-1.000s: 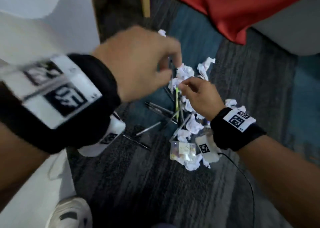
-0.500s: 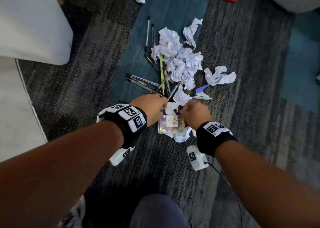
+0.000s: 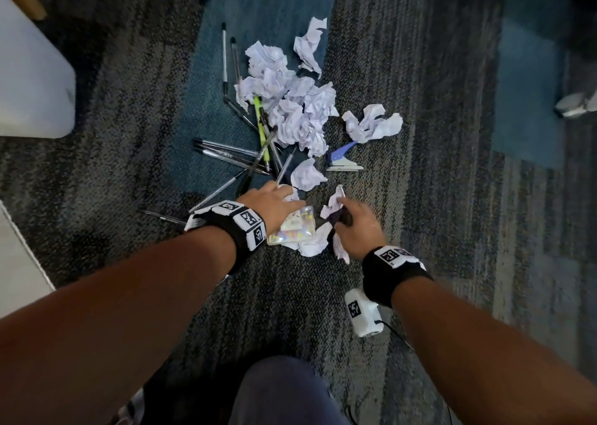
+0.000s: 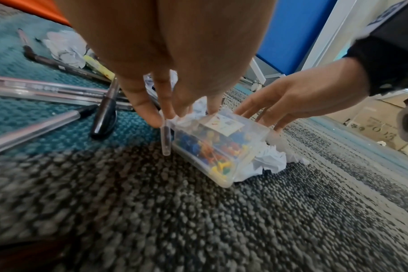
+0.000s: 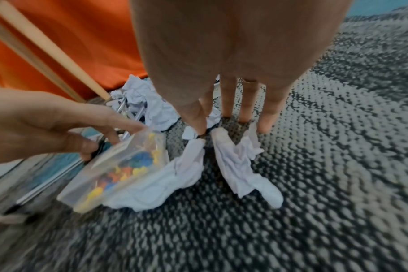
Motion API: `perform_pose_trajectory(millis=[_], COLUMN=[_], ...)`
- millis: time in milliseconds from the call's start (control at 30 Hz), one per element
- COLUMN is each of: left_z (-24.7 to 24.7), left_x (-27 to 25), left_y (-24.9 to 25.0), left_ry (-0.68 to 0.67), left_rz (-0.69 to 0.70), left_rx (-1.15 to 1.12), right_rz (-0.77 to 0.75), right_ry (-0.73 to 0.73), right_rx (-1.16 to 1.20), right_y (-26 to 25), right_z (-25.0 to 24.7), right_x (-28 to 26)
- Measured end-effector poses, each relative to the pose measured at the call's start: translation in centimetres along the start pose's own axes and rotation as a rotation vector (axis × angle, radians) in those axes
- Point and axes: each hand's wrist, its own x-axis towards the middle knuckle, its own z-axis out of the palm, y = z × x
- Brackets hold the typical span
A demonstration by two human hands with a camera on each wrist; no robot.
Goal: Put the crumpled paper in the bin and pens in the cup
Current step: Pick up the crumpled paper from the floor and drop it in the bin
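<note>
A heap of crumpled paper [image 3: 290, 104] lies on the carpet, with several pens [image 3: 229, 155] fanned out to its left. My left hand [image 3: 274, 198] reaches over a clear box and pinches the end of a clear pen [image 4: 165, 139] between thumb and forefinger [image 4: 161, 117]. Its other fingertips touch a paper ball on the box. My right hand [image 3: 352, 224] is just right of the box, fingers pointing down [image 5: 205, 127], pinching a scrap of crumpled paper [image 3: 334, 200]. More crumpled paper [image 5: 240, 165] lies under it. Neither a bin nor a cup is in view.
A clear box of coloured pushpins [image 3: 295, 227] sits between my hands on crumpled paper. A blue and white staple remover [image 3: 342, 159] lies beyond it. White furniture [image 3: 32, 79] stands at the left, orange cloth [image 5: 70, 36] at the far end, and my knee [image 3: 281, 389] is below.
Both hands came down from above the heap to the pushpin box. The left hand's fingers now stretch over the box, and the right hand has lifted a paper scrap.
</note>
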Motion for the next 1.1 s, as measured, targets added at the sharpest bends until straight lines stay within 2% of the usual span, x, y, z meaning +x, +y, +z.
perform_pose_trajectory(millis=[200, 367, 533, 667, 900, 1000, 1100], left_z=[0.5, 1.1, 1.5, 0.3, -3.1, -6.5, -11.6], left_x=[0.4, -0.1, -1.0, -2.2, -5.5, -8.0, -11.2], left_y=[0.4, -0.3, -1.3, -2.3, -4.2, -5.7, -7.3], left_ry=[-0.001, -0.006, 0.037, 0.054, 0.222, 0.360, 0.567], left_rz=[-0.070, -0.135, -0.150, -0.096, -0.091, -0.076, -0.065], left_rx=[0.022, -0.051, -0.195, -0.093, -0.413, -0.418, -0.402], right_rz=[-0.005, -0.054, -0.056, -0.047, 0.025, -0.106, -0.318], right_ry=[0.126, 0.033, 0.044, 0.028, 0.071, 0.162, 0.226], right_rx=[0.063, -0.074, -0.164, -0.173, -0.119, 0.001, 0.176], right_y=[0.1, -1.1, -2.1, -2.4, -4.1, -8.1, -14.5], right_z=[0.0, 0.0, 0.8, 0.8, -0.6, -1.8, -3.7], right_x=[0.4, 2.3, 3.0, 3.3, 3.7, 3.4, 2.5])
